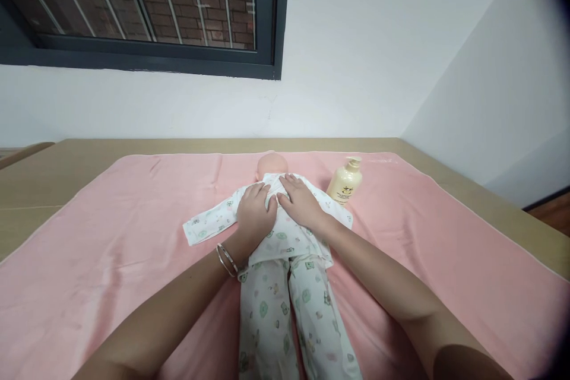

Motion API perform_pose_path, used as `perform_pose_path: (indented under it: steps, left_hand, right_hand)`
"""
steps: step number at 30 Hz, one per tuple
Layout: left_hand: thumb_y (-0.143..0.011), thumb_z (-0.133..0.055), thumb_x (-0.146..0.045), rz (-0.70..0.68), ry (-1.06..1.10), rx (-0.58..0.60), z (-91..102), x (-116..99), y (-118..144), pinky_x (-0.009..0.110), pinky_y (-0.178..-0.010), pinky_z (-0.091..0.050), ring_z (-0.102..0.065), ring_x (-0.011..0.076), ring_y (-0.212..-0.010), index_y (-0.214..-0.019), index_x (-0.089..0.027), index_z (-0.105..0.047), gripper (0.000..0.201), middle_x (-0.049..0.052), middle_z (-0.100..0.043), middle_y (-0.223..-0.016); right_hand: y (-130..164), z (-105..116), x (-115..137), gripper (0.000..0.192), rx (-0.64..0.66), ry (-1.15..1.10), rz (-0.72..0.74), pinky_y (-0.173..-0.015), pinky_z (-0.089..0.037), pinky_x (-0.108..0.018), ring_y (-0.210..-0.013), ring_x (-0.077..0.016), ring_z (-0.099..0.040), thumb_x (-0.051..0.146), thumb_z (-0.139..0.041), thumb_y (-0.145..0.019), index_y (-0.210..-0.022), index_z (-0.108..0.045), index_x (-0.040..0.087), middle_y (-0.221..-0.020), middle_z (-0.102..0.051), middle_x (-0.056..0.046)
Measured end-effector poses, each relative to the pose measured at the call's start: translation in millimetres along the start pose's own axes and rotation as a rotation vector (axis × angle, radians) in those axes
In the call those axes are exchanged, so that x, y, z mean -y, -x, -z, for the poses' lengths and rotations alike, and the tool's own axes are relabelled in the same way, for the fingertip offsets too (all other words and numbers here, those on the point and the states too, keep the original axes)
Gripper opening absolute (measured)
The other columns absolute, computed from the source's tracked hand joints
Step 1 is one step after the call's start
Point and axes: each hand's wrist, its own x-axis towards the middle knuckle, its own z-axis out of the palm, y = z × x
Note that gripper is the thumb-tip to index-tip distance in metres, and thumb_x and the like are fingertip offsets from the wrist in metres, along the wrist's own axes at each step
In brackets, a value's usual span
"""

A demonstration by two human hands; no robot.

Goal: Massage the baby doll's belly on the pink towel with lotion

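Observation:
A baby doll (272,164) lies on the pink sheet, its bald head at the far end. No facial features show, so it seems to be face down. It wears a white printed top (289,242) and matching trousers (267,314). My left hand (257,212) rests flat on the upper left of the top, fingers stretched out. On the upper right, my right hand (301,199) lies flat too, with its fingers extended. The thumbs come close together over the middle. Two silver bangles (227,259) circle my left wrist. Neither hand holds anything.
A cream pump bottle (345,183) stands on the pink sheet (146,214), just right of the doll's shoulder. Beneath the sheet is a wooden table (222,145). Behind it rise a white wall (342,71) and a dark-framed window (269,24) with bars.

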Motion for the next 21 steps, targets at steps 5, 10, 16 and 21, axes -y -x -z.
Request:
perform_pose_path:
  steps: [5,10,16,21]
  left_hand:
    - [-0.091,-0.041,-0.032,0.133,0.035,0.143,-4.6,8,-6,0.052,-0.112,-0.031,-0.043,0.0309,-0.132,-0.127,-0.013,-0.056,0.043,0.014,-0.055,-0.136]
    - [-0.092,-0.04,-0.032,0.149,0.081,0.196,-3.2,10,-10,0.053,-0.114,-0.027,-0.038,0.0301,-0.136,-0.129,-0.015,-0.055,0.043,0.01,-0.054,-0.138]
    - [-0.091,-0.041,-0.027,0.027,0.079,0.131,-0.5,8,-5,0.055,-0.111,-0.032,-0.049,0.0287,-0.128,-0.121,-0.016,-0.061,0.037,0.01,-0.06,-0.132]
    - [-0.09,-0.047,-0.023,-0.139,0.051,-0.038,-1.5,6,-3,0.045,-0.103,-0.045,-0.059,0.0253,-0.112,-0.102,-0.015,-0.069,0.027,0.011,-0.069,-0.114]
  right_hand:
    - [20,4,25,0.05,-0.015,0.15,-0.043,-0.114,-0.026,-0.039,-0.136,-0.0271,-0.037,0.033,-0.033,-0.098,-0.137,-0.047,0.005,-0.142,-0.045,-0.018]
    - [32,11,38,0.049,0.007,0.242,0.001,-0.113,-0.029,-0.039,-0.132,-0.0272,-0.043,0.031,-0.031,-0.097,-0.135,-0.05,0.006,-0.138,-0.049,-0.018]
    - [14,7,20,0.052,0.023,0.119,-0.042,-0.114,-0.027,-0.038,-0.137,-0.0273,-0.036,0.034,-0.029,-0.099,-0.138,-0.046,0.004,-0.143,-0.044,-0.018]
    - [-4,1,0,0.058,0.08,0.025,-0.089,-0.116,-0.02,-0.042,-0.142,-0.0285,-0.025,0.037,-0.031,-0.097,-0.144,-0.036,0.002,-0.149,-0.034,-0.017]
